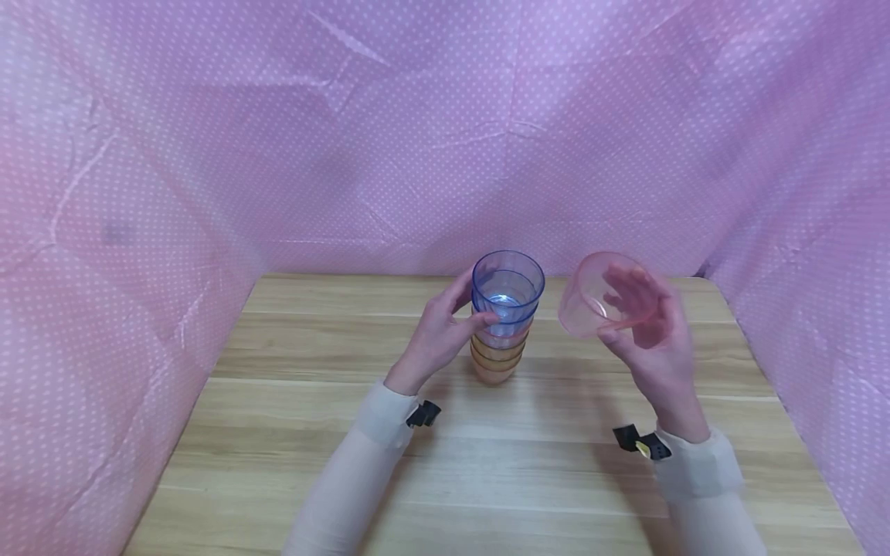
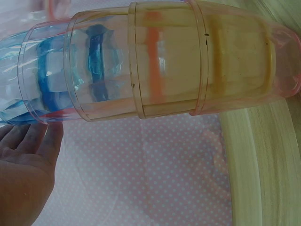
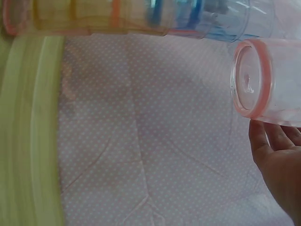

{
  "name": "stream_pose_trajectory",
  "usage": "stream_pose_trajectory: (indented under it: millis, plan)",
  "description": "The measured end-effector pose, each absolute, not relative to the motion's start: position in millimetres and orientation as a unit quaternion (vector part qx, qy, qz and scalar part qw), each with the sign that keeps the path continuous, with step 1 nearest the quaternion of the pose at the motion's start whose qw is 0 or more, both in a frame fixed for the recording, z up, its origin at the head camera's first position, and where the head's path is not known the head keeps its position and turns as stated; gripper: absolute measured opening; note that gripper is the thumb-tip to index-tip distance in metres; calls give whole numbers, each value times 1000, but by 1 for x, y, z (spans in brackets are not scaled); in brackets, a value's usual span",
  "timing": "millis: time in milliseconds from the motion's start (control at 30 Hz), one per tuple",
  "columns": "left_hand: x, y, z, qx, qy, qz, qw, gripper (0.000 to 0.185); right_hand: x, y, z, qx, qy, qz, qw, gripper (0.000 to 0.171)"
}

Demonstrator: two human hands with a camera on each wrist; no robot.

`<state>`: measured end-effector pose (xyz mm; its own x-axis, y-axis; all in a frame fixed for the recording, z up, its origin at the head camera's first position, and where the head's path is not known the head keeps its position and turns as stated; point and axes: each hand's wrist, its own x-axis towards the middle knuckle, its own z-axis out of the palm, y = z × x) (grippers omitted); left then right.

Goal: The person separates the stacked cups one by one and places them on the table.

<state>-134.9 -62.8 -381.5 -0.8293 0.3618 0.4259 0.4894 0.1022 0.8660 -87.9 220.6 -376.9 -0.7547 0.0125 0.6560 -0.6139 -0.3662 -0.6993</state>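
A stack of clear plastic cups stands on the wooden table, blue cups on top and orange ones below. My left hand grips the stack at its upper part, thumb on the blue cup. In the left wrist view the stack fills the top, with my left hand beneath it. My right hand holds a pink clear cup in the air to the right of the stack, tilted with its mouth toward me. The right wrist view shows that pink cup above my fingers.
Pink dotted cloth walls in the table at the back and on both sides. Bare wood lies in front of the stack and to its left. Both forearms wear pale sleeves with black wrist straps.
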Motion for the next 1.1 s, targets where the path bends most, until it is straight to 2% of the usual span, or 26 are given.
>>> stream_pose_trajectory:
  millis: [433,800,1100]
  plan:
    - [-134,-63,-382,-287,-735,-612,50,94,-93,236,-408,218,-624,734,158,90]
    - [-135,-63,-383,-291,-739,-604,57,94,-101,243,-430,183,-694,683,138,96]
    - [-135,-63,-382,-288,-739,-607,51,95,-106,248,-440,131,-773,610,113,89]
